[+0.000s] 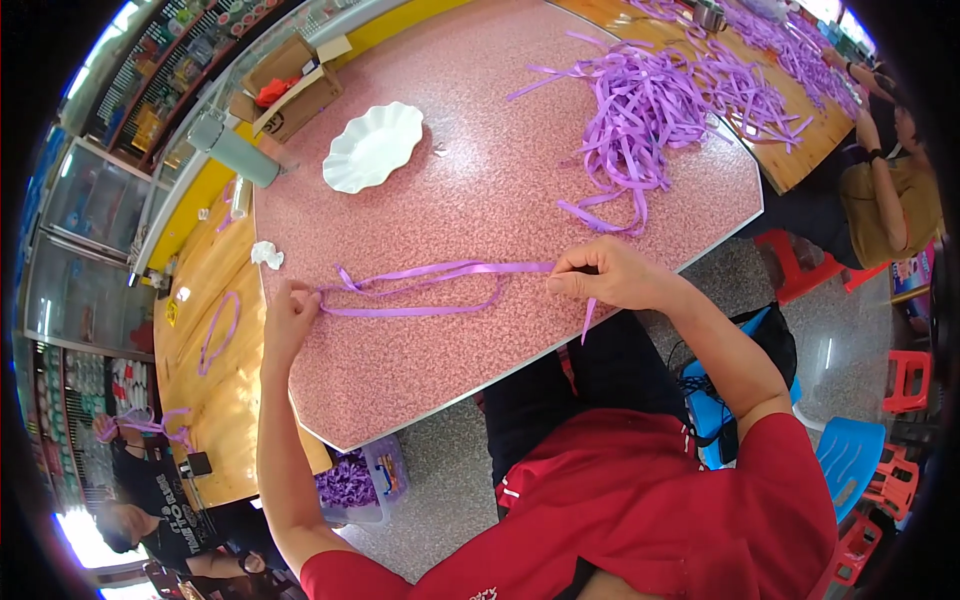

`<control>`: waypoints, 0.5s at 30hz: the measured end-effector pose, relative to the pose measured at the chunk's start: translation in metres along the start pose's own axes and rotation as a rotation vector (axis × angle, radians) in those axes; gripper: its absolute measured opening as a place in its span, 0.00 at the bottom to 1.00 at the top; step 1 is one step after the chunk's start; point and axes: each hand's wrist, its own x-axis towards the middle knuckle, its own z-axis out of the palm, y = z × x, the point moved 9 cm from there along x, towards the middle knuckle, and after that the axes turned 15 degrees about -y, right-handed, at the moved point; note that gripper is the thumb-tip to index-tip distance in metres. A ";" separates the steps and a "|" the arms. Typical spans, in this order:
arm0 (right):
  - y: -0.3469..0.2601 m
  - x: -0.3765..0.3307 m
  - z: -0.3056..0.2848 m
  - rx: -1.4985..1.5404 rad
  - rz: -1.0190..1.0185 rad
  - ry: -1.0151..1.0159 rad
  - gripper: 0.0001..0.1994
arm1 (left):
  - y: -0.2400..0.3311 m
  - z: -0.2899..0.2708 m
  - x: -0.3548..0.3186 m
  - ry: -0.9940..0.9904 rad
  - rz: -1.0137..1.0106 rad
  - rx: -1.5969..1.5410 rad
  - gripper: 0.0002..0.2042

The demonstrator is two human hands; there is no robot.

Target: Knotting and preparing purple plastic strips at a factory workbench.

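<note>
1. My left hand pinches a purple ribbon between thumb and fingers, near the left edge of the pink table.
2. My right hand has thumb and fingertips closed on the same ribbon, and a loose tail hangs below it near the front edge.
3. My hands are well apart, with the ribbon stretched between them just above the tabletop; a long loop of it bows toward me, and a short end sticks up nearer my left hand.
4. Beyond my right hand sits a tangled heap of purple ribbons.
5. Just beyond my left hand is a crumpled white tissue.
6. Farther back I have a white scalloped dish, a grey-green bottle lying slanted in my view, and an open cardboard box.
</note>
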 end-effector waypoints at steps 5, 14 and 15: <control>-0.004 -0.001 0.000 0.018 -0.045 0.028 0.15 | -0.054 -0.002 0.010 -0.125 -0.034 -0.289 0.07; 0.001 -0.002 -0.002 0.020 -0.080 0.034 0.15 | -0.327 -0.195 -0.102 0.575 -0.581 -0.227 0.18; 0.001 -0.003 -0.002 0.024 -0.078 0.038 0.15 | -0.342 -0.217 -0.116 0.529 -0.655 -0.012 0.19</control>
